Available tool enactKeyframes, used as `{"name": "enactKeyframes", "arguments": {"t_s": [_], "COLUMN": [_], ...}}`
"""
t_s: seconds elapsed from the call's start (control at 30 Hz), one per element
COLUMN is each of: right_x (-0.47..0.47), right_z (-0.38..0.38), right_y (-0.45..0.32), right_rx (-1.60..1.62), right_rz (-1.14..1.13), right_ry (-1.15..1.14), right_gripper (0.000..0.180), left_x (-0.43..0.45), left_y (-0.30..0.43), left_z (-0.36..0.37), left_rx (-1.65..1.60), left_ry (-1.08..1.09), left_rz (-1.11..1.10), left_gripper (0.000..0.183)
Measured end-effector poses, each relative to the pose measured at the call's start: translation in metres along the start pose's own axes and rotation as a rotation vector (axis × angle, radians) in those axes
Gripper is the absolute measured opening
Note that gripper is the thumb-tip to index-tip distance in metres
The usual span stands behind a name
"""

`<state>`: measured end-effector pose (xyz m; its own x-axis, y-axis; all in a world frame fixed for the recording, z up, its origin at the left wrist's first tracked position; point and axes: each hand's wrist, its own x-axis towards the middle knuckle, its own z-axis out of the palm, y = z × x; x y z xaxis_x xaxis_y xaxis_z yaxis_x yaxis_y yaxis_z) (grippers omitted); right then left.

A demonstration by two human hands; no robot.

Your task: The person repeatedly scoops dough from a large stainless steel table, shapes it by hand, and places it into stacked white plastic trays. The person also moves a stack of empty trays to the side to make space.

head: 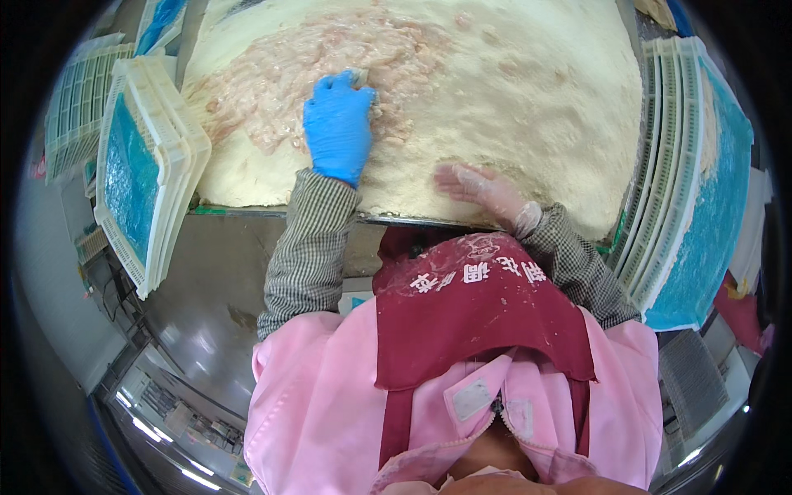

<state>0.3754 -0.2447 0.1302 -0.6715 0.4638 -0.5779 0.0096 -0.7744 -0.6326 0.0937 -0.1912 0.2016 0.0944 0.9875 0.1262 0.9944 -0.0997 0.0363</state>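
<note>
My left hand (339, 127), in a blue glove, is over a spread heap of wet, pale pink raw meat (266, 80). Its fingers are curled at the meat, and a small pale bit shows at the fingertips; whether it is gripped I cannot tell. My right hand (476, 187), in a thin clear glove, is held flat with fingers together, low over the pale yellow powdery coating (526, 111) near the table's front edge. It holds nothing visible. The coating surrounds the meat, and some lumps under it show to the right.
Stacked white plastic trays with blue liners stand at the left (176, 167) and at the right (674, 179), close against the table. More trays (80, 105) stand farther left. The metal table edge (396, 219) runs just before my maroon apron.
</note>
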Motion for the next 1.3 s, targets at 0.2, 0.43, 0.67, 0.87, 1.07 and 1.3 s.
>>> {"name": "enactKeyframes", "arguments": {"t_s": [0.2,0.43,0.67,0.87,1.07,1.3], "right_x": [-0.024,-0.056,-0.033,-0.026,-0.026,-0.056], "right_z": [-0.028,-0.018,-0.013,-0.023,-0.023,-0.025], "right_y": [0.003,-0.015,-0.008,0.000,-0.008,-0.022], "right_rx": [0.148,0.073,0.109,0.170,0.186,0.192], "right_rz": [-0.098,-0.078,-0.097,-0.088,-0.116,-0.082], "right_ry": [0.188,0.337,0.291,0.307,0.330,0.465], "right_gripper": [0.047,0.049,0.047,0.045,0.045,0.045], "left_x": [-0.072,-0.114,-0.057,-0.012,-0.047,-0.087], "left_y": [0.054,0.059,0.074,0.074,0.107,0.100], "left_z": [-0.003,0.008,0.022,0.002,-0.015,0.020], "left_rx": [-0.490,-0.577,-0.052,-0.479,-0.584,-0.820], "left_ry": [-0.113,-0.123,-0.048,0.067,-0.279,-0.319], "left_rz": [0.108,-0.220,0.037,-0.020,-0.240,-0.418], "left_gripper": [0.044,0.048,0.033,0.028,0.052,0.056]}}
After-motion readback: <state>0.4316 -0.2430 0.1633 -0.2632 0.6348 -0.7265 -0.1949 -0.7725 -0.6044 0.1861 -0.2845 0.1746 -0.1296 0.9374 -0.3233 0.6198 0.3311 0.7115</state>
